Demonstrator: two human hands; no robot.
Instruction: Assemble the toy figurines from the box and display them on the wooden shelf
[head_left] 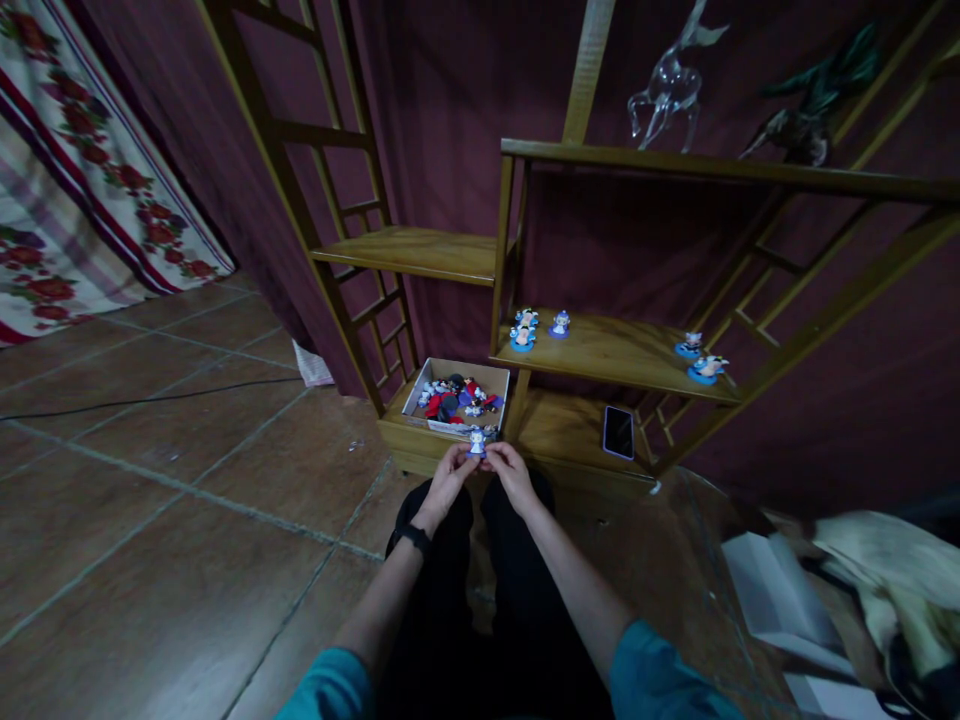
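Between the fingertips of my left hand [451,474] and my right hand [511,472] is a small white-and-purple figurine [477,442], held upright by its purple base. Both hands are closed on it, one from each side, just in front of an open cardboard box [414,402]. Inside the box lies a jumble of figurines [457,398] in red, black, white and purple. A similar purple-based figurine [559,324] stands on the wooden shelf [615,350]. Left of it are two figurines on blue bases [523,336], and two more blue-based ones [706,370] stand at the shelf's right end.
A phone [619,432] lies on the bottom shelf at right. Higher up are a clear glass deer [669,90] and a dark green-brown ornament [814,110]. A black cable [150,400] crosses the tiled floor. White boxes [780,595] and pale cloth [892,570] lie at lower right.
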